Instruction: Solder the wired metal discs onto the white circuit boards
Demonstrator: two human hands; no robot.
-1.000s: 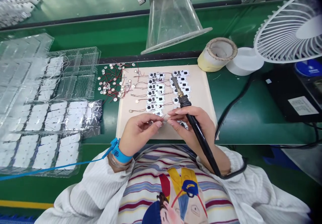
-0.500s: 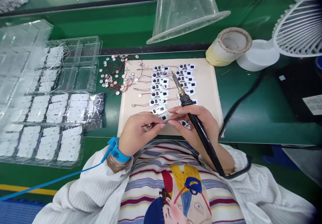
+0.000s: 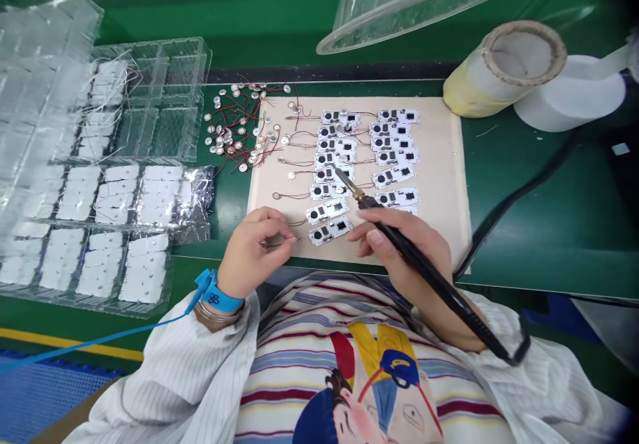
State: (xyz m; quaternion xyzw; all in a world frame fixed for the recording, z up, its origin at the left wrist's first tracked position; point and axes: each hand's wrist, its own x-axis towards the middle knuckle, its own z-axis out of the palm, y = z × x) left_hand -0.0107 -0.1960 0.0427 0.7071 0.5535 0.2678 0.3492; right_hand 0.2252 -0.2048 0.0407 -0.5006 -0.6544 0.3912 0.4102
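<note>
My right hand (image 3: 414, 244) is closed around a black soldering iron (image 3: 439, 281), whose metal tip points up and left over the circuit boards. My left hand (image 3: 257, 251), wearing a blue wrist strap (image 3: 223, 299), pinches a thin red wire (image 3: 272, 245); its end pokes out past the fingertips. Whatever else is attached to the wire is mostly hidden by the fingers. Just right of that hand, a white circuit board (image 3: 330, 231) lies flat and apart from it. Above it rests another board (image 3: 326, 211) with a wire running left toward my left hand.
Boards in two columns lie on a tan mat (image 3: 439, 191), several wired to small discs. A heap of wired discs (image 3: 229, 134) is at its upper left. Clear trays (image 3: 164, 131) hold white boards at left. A tape roll (image 3: 499, 78) and clear funnel hood (image 3: 379, 24) stand behind.
My hands have moved apart; the left went left with the wire, and the right moved right with the soldering iron. The lowest left boards are now uncovered. The view has shifted.
</note>
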